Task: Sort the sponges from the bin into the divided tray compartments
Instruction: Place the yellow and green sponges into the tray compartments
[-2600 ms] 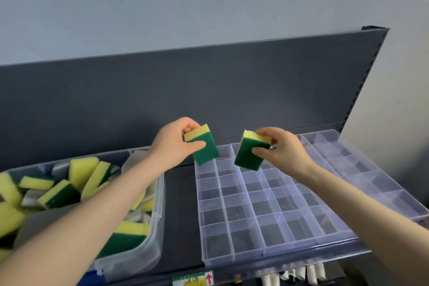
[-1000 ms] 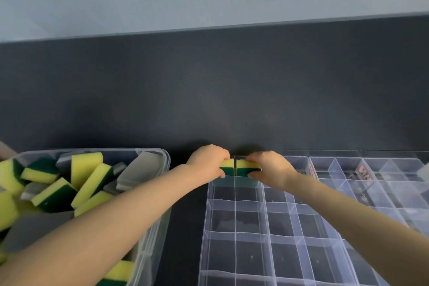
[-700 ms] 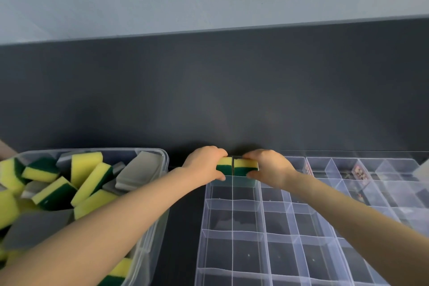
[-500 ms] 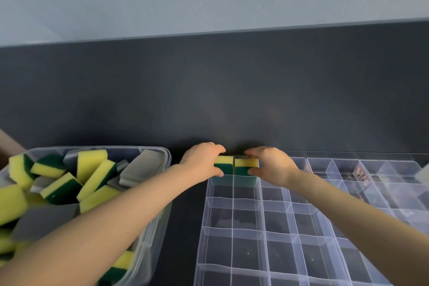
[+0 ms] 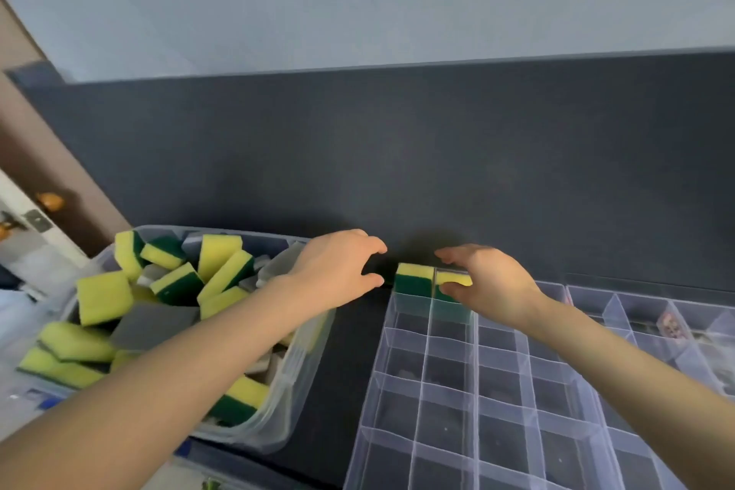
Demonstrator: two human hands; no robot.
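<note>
Fingers open and empty, the left hand (image 5: 338, 270) and right hand (image 5: 493, 284) draw back, leaving two sponges (image 5: 413, 278) seated side by side in the tray (image 5: 427, 340) — its far-left compartments — with the bin (image 5: 288, 402) still full.

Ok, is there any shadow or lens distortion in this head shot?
Head view: a soft shadow darkens the back panel right behind the sponges in the tray; head view too: the wide lens slants the panel's top edge, and the left hand looks slightly blurred.

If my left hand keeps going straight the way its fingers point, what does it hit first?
Most likely the sponge standing in the far-left corner compartment of the tray; the left hand points at it across a gap, though depth is unclear.
</note>
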